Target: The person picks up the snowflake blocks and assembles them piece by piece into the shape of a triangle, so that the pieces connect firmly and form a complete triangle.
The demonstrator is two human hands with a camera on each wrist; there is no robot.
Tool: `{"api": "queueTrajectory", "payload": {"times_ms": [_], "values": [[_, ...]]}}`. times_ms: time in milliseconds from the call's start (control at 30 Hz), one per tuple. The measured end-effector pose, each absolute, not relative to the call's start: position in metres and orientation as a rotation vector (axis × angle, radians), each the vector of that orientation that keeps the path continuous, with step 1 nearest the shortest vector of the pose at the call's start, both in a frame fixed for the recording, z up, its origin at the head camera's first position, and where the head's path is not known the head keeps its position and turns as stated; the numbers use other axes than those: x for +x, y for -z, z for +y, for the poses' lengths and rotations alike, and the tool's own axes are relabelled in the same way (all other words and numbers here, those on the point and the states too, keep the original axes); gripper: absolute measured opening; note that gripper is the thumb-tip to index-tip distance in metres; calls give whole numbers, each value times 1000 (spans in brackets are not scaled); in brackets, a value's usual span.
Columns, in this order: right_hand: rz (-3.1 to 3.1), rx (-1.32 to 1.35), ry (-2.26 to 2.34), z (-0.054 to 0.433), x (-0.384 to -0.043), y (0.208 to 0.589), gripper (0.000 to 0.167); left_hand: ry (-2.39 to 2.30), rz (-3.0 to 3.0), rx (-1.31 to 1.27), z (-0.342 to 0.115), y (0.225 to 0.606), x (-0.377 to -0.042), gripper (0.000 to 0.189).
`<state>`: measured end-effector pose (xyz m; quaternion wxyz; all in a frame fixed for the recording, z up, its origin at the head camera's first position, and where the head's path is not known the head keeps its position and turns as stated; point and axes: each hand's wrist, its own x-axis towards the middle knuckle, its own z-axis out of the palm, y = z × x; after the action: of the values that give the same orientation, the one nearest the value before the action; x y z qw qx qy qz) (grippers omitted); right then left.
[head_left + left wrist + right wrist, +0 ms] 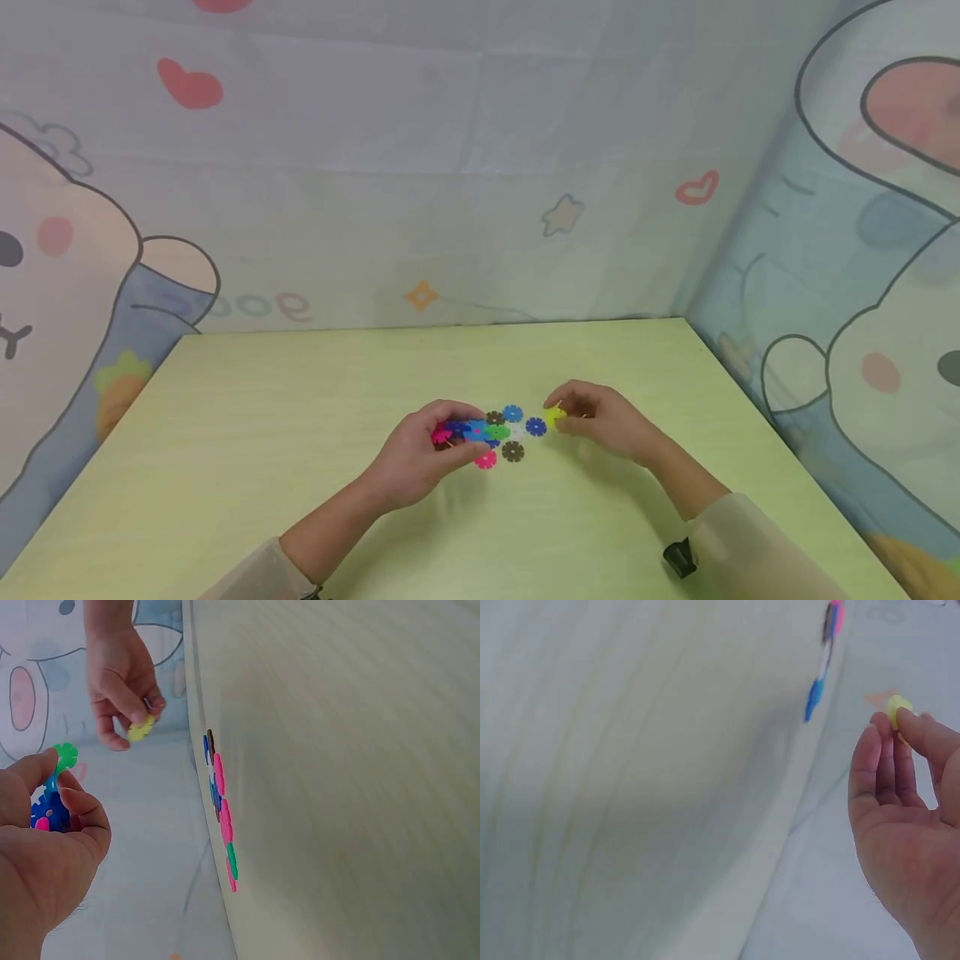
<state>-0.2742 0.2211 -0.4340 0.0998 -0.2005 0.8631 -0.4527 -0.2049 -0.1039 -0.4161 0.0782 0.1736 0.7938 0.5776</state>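
Note:
My left hand point(412, 462) holds a string of joined plastic snowflake discs, raised above the table. The string shows a pink disc, dark blue, a light blue disc point(475, 430) and, at its free end, a green disc point(497, 432). In the left wrist view the thumb and fingers curl round the dark blue disc point(51, 813); part of the string is hidden by the hand. To the right, my right hand point(607, 419) pinches a yellow snowflake disc point(898, 709) between thumb and fingertips. The yellow disc is apart from the green one.
Loose discs lie on the pale wooden table point(300, 383) beneath and between the hands: a pink disc point(486, 459), a brown disc point(513, 452), a blue disc point(536, 427) and several others. Patterned cloth point(360, 208) hangs behind and beside the table.

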Motion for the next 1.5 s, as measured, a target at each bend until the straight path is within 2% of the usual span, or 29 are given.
{"api": "queueTrajectory", "payload": {"times_ms": [300,533,1267,1500], "values": [[2283,-532,1589,199,-239,407,42,-1763,2329,506,-103,415,-204,38],[2158,-546,1656,190,-230,404,42,-1783,2300,513,-103,413,-203,38],[2088,-570,1650,186,-230,402,39,-1778,2292,519,-107,414,-205,40],[2079,-610,1647,184,-231,401,43,-1792,2265,536,-106,413,-205,42]]}}
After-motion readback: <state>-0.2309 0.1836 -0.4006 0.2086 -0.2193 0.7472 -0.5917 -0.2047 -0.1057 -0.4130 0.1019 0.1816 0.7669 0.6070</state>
